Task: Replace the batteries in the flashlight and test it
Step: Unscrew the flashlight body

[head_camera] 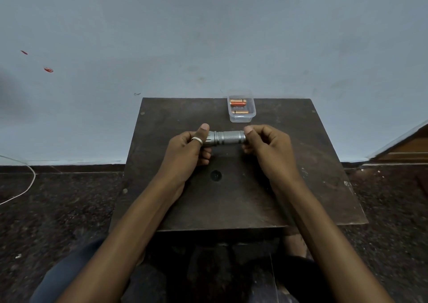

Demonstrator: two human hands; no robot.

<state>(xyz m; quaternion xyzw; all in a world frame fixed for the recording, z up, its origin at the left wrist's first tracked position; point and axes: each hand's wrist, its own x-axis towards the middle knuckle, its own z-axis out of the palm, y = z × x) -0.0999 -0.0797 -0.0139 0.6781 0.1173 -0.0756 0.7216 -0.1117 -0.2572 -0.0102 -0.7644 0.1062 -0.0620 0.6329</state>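
A short silver flashlight [225, 138] with a knurled body lies crosswise just above the dark wooden board [301, 187]. My left hand [187, 151], with a ring on the thumb, grips its wider head end. My right hand [266, 145] pinches the tail end between thumb and fingers. Behind them, a small clear plastic box [242, 115] holds orange-and-gold batteries [238, 103].
The board is a small low table standing against a pale blue wall [208, 48]. A dark round mark [216, 175] sits near the board's middle. Speckled dark floor [58, 210] surrounds it, with a white cable [27, 187] at left and a wooden edge [407, 147] at right.
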